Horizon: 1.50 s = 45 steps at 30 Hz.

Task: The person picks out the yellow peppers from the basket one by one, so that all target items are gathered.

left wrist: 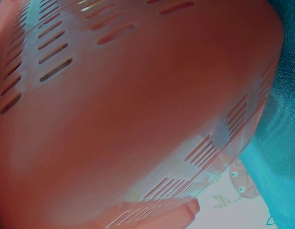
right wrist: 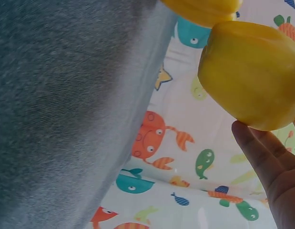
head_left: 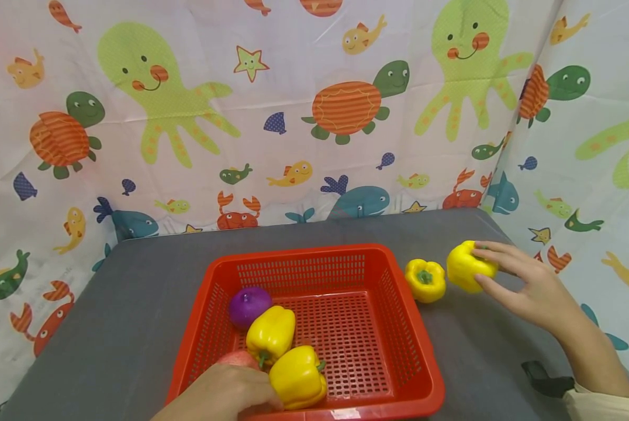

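Note:
My right hand [head_left: 527,280] holds a yellow bell pepper [head_left: 464,266] between thumb and fingers, right of the red basket [head_left: 435,389]. The right wrist view shows this pepper [right wrist: 252,76] against the fingers. Close by it, a second yellow bell pepper [head_left: 425,282] sits outside the basket's right wall, stem facing me. My left hand [head_left: 230,390] grips the basket's near-left rim; its thumb is hidden. Inside lie a yellow pepper [head_left: 272,333], another yellow pepper [head_left: 300,377], a purple onion-like thing [head_left: 249,307] and a pinkish-red round thing [head_left: 239,358], half hidden by the left hand.
A dark grey table [head_left: 104,316] carries the basket. Behind it and along both sides hangs a curtain [head_left: 288,70] printed with sea animals. A black strap-like object [head_left: 546,380] is beside the right forearm. The basket's slotted wall [left wrist: 137,109] fills most of the left wrist view.

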{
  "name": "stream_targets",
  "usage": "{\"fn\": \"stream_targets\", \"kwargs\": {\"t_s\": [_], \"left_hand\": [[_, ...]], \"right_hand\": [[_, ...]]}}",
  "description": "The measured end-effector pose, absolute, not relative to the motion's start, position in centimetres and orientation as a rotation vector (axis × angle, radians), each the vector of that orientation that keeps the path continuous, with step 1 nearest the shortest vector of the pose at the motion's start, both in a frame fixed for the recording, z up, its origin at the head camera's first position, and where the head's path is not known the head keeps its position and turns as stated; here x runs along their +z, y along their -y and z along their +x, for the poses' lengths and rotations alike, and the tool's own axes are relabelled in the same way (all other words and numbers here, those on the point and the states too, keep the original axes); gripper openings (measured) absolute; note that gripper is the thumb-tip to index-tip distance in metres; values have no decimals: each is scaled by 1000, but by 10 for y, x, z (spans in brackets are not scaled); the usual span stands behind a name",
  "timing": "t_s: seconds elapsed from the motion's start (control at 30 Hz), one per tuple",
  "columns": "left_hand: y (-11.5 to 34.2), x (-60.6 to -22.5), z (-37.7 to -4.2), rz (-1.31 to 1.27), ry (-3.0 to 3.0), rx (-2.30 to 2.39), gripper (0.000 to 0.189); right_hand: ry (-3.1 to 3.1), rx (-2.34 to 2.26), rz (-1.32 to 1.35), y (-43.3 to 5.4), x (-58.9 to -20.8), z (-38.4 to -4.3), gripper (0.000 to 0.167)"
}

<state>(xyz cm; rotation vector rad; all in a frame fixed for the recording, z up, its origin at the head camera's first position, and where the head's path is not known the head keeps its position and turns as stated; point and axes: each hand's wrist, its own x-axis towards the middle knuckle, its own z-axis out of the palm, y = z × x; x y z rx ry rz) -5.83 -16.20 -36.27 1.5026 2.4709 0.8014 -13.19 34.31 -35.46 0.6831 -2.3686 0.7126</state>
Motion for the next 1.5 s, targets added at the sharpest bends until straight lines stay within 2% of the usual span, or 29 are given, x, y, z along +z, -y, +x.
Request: {"fn": "stream_targets", "kwargs": {"t_s": [0.53,1.0,1.5], "left_hand": [[161,-362,-58,1481,-2464,816,25],[161,-362,-58,1502,-2455,847,22],[161,-361,-57,1461,-2478,838,23]], "right_hand": [[2408,751,653,-357,-383,-143,57],[2458,732,565,-358,-396,-145,44],[2468,693,586,-359,-398,-144,46]]}}
